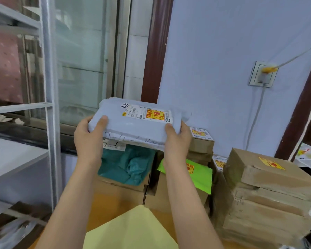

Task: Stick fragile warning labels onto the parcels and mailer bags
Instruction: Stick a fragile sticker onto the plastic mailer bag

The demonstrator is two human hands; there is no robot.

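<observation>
Held parcel: a grey mailer bag (133, 123) was in the air above the stack of parcels, roughly level, with its printed face up.
Label on it: a fragile sticker (155, 115) in red and yellow already sat on the shipping label (147, 113), so this bag looked finished.
Done so far: near the grey mailer bag, the small carton (201, 141) just right of it, the green mailer (199, 175) below it and the big brown box (269, 169) far right of it each showed a fragile sticker on top.
Possibly left: the teal bag (127, 164) directly under the grey mailer bag showed no sticker that I could see; the boxes lower in the stack were hidden on top, so I cannot tell for them.
Left hand (88, 137): reached forward, its grip clamped on the bag's left end, thumb on top and fingers underneath.
Right hand (178, 137): reached forward likewise, its grip clamped on the right end, thumb on top.
Step in hand: probably setting the labelled bag onto the pile.
Foreground: a pale yellow sheet (131, 229) lay on the tabletop (104, 211), nearer the person than the grey mailer bag.
</observation>
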